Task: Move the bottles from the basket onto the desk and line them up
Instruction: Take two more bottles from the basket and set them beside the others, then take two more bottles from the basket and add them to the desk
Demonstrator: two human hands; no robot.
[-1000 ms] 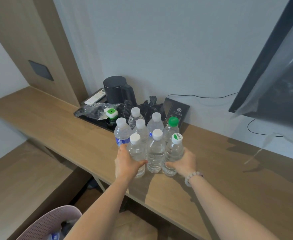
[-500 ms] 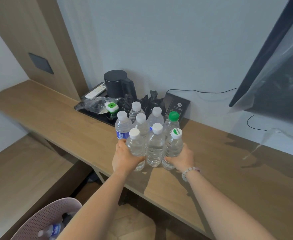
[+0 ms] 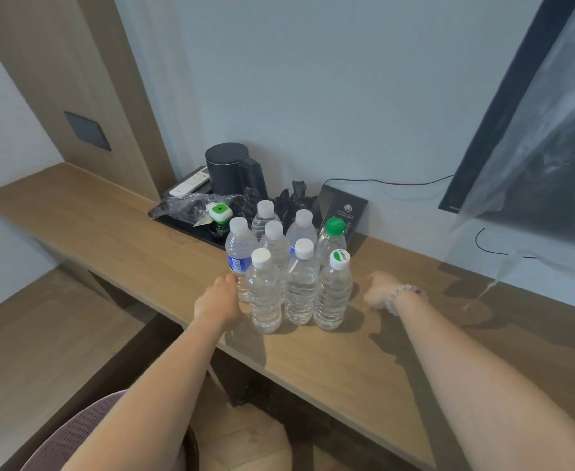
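Several clear water bottles stand upright in a tight cluster on the wooden desk (image 3: 347,365). The front row holds a white-capped bottle (image 3: 265,294), a second white-capped bottle (image 3: 301,287) and a bottle with a green-and-white cap (image 3: 334,294). Behind them stand a blue-labelled bottle (image 3: 237,258) and a green-capped bottle (image 3: 331,237). My left hand (image 3: 218,302) rests against the left side of the cluster, touching the blue-labelled bottle. My right hand (image 3: 379,290), fingers curled, is off the bottles, a short gap to their right. A pink perforated basket (image 3: 72,436) sits at the bottom left; its inside is hidden.
A black tray (image 3: 191,226) behind the bottles carries a black kettle (image 3: 228,168), a white remote (image 3: 191,186), plastic wrap and a small green-topped item (image 3: 219,214). A black card stand (image 3: 347,212) leans on the wall. A plastic-covered screen (image 3: 534,130) hangs right, with cables below.
My right hand has let go of the green-and-white-capped bottle and moved away to the right. My left hand has loosened from the front left bottle and now lies beside the cluster.
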